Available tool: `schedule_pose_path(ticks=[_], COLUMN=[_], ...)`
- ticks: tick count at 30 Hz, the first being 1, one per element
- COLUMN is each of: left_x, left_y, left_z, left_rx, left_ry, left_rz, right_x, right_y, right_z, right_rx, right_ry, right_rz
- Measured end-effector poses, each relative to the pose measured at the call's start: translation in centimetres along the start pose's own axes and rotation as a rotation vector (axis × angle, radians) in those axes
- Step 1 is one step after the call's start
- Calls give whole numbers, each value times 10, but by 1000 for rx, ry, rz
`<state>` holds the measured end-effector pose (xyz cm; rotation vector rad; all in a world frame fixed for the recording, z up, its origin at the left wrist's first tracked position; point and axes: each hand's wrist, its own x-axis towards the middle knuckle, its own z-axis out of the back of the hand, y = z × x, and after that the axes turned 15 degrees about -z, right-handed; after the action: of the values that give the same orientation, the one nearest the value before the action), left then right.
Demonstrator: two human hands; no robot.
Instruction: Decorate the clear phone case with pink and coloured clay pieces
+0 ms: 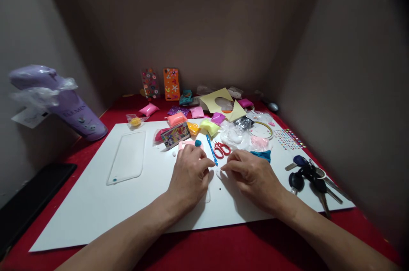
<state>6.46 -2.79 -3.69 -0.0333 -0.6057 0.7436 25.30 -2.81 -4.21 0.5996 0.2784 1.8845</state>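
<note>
My left hand point(191, 173) is closed, thumb and index finger together, over a clear phone case with a pink part point(184, 145) at its top end. Most of that case is hidden under the hand. Facing it, my right hand point(254, 179) is closed in a pinch; whatever either hand holds is too small to make out. A small white piece point(218, 173) shows between the fingertips. Just beyond the hands lie a blue modelling tool point(211, 150) and red-handled scissors point(221, 150). A teal lump point(198, 143) sits by the pink part.
Another clear phone case point(127, 157) lies left on the white board point(83, 211). Several colourful clay packets point(177, 119) and a yellow paper sheet point(220, 101) are at the back. Keys point(309, 175) and gem stickers point(289, 139) lie right; a purple bottle point(76, 111) stands left.
</note>
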Motion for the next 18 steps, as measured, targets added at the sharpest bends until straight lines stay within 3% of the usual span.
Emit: schedule_pose_path(ticks=[12, 15, 18], left_x=[0, 0, 2], left_y=[0, 0, 0], left_z=[-1, 0, 4], left_rx=[2, -36, -130], left_ry=[-18, -79, -216], left_rz=[-8, 9, 102], right_x=[-1, 1, 5], right_y=[-1, -2, -3], right_z=[1, 1, 0], right_rx=[39, 106, 157], right_ry=[-30, -84, -112], right_rz=[11, -31, -91])
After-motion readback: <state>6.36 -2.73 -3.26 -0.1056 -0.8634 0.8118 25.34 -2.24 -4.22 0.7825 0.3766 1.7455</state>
